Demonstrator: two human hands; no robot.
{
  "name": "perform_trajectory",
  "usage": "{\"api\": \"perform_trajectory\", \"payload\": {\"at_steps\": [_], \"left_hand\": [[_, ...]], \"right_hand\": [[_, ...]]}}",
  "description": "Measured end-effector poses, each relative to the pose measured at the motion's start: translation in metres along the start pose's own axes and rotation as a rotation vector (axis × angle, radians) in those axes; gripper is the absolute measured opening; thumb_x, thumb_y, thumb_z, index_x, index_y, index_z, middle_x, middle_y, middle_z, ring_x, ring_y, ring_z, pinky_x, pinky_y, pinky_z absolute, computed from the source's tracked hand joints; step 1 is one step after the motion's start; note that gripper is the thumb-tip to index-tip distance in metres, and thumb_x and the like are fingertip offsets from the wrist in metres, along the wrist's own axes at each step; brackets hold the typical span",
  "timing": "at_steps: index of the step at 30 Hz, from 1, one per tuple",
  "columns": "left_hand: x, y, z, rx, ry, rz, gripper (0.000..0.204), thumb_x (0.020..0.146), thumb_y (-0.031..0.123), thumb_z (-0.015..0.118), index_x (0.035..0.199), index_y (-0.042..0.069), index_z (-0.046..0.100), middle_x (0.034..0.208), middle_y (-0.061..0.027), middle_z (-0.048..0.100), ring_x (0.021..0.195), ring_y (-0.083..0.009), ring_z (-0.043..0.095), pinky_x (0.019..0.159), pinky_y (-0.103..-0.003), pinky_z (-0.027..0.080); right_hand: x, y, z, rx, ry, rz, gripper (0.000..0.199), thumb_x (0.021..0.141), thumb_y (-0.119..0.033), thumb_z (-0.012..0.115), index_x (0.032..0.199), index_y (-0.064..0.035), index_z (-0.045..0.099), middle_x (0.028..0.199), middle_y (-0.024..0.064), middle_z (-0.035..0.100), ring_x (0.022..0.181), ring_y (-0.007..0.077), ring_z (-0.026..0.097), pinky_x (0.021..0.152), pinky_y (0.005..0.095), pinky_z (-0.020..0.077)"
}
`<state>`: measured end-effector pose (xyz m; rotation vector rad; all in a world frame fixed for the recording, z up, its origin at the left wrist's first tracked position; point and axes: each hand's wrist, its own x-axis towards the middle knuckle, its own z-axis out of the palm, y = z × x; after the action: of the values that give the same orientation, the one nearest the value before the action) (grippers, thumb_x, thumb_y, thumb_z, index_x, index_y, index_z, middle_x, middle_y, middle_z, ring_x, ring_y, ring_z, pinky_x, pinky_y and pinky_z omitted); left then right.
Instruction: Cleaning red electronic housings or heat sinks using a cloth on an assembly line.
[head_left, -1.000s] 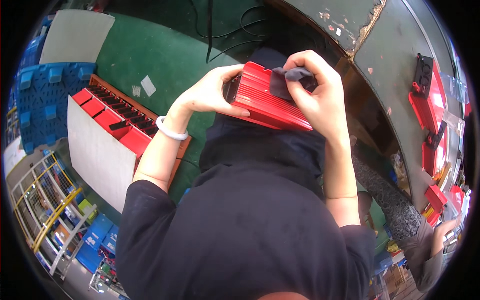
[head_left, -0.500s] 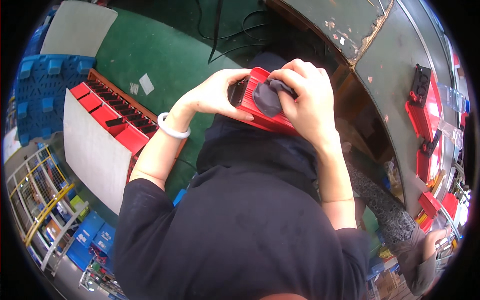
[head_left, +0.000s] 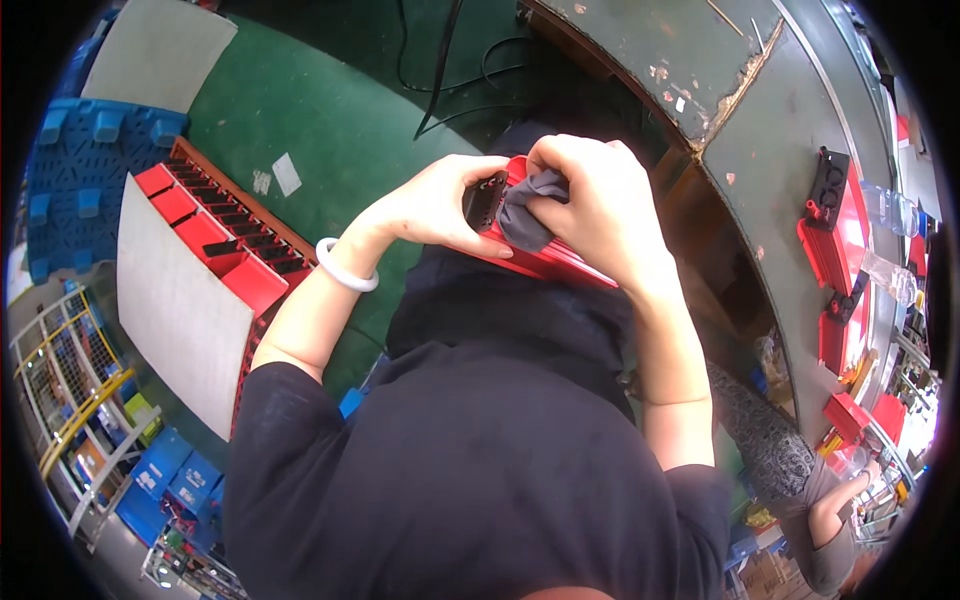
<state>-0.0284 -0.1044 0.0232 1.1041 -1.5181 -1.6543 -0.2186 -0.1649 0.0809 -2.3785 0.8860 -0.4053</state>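
A red ribbed box-shaped housing (head_left: 560, 265) with a black end plate (head_left: 484, 203) lies across my lap. Thumb and fingers of my left hand (head_left: 440, 205) grip its black end from both sides. My right hand (head_left: 605, 200) is closed on a crumpled dark grey cloth (head_left: 530, 212), pressed against the red housing near that end plate. Much of the housing's upper face is hidden under the cloth and my right hand.
At left stands a crate of similar red housings (head_left: 215, 235), beside a grey board (head_left: 180, 310) and a blue plastic pallet (head_left: 75, 190). A worn green workbench (head_left: 770, 170) at right holds more red housings (head_left: 840, 240) and clear bottles (head_left: 890, 210). Another person's arm (head_left: 835, 505) shows at lower right.
My right hand has moved the cloth slightly left, toward the black end plate. The housing and my left hand sit a little lower in the picture.
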Motion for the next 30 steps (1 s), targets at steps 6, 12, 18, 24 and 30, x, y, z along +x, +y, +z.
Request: {"api": "perform_trajectory", "payload": {"at_steps": [6, 12, 18, 24, 30], "left_hand": [[0.005, 0.004, 0.004, 0.048, 0.064, -0.007, 0.059, 0.059, 0.019, 0.083, 0.108, 0.0, 0.057, 0.092, -0.0084, 0.063, 0.085, -0.0146, 0.058, 0.082, -0.031, 0.048], [0.003, 0.009, 0.01, 0.143, 0.076, -0.002, 0.054, 0.059, 0.019, 0.082, 0.103, 0.001, 0.058, 0.091, -0.0079, 0.065, 0.083, -0.0146, 0.059, 0.079, -0.031, 0.048], [-0.005, 0.004, 0.007, 0.078, 0.156, -0.027, 0.067, 0.059, 0.014, 0.082, 0.119, -0.001, 0.055, 0.103, -0.0086, 0.065, 0.098, -0.0149, 0.06, 0.093, -0.03, 0.046], [-0.006, 0.004, 0.005, 0.033, 0.07, -0.003, 0.067, 0.06, 0.009, 0.082, 0.12, 0.0, 0.054, 0.11, -0.0074, 0.062, 0.102, -0.0141, 0.057, 0.096, -0.03, 0.043], [-0.009, 0.002, 0.002, 0.052, 0.087, -0.047, 0.075, 0.058, 0.01, 0.085, 0.124, -0.002, 0.052, 0.114, -0.0082, 0.062, 0.107, -0.0149, 0.057, 0.099, -0.03, 0.043]], "right_hand": [[0.0, 0.001, 0.01, -0.004, 0.131, -0.009, 0.016, 0.066, -0.011, 0.067, 0.078, -0.0072, 0.058, 0.071, 0.0068, 0.06, 0.071, 0.0256, 0.061, 0.066, 0.0352, 0.0427], [-0.004, 0.001, 0.007, 0.231, 0.128, 0.122, 0.016, 0.064, -0.008, 0.067, 0.078, -0.0049, 0.059, 0.07, 0.0103, 0.061, 0.067, 0.0301, 0.061, 0.061, 0.0356, 0.0482], [-0.022, 0.017, -0.019, -0.153, -0.038, 0.104, 0.011, 0.067, -0.007, 0.063, 0.075, -0.005, 0.055, 0.07, 0.0103, 0.06, 0.071, 0.0297, 0.062, 0.061, 0.037, 0.0475], [-0.054, 0.052, -0.054, 0.832, 0.472, 0.476, 0.011, 0.084, -0.008, 0.068, 0.087, 0.0008, 0.062, 0.08, -0.0025, 0.06, 0.074, 0.0052, 0.054, 0.068, 0.0202, 0.0434], [-0.042, 0.055, -0.052, 0.452, 0.878, 0.257, 0.014, 0.086, -0.011, 0.069, 0.086, 0.002, 0.065, 0.077, -0.0044, 0.059, 0.07, 0.0027, 0.05, 0.065, 0.0157, 0.0397]]}}
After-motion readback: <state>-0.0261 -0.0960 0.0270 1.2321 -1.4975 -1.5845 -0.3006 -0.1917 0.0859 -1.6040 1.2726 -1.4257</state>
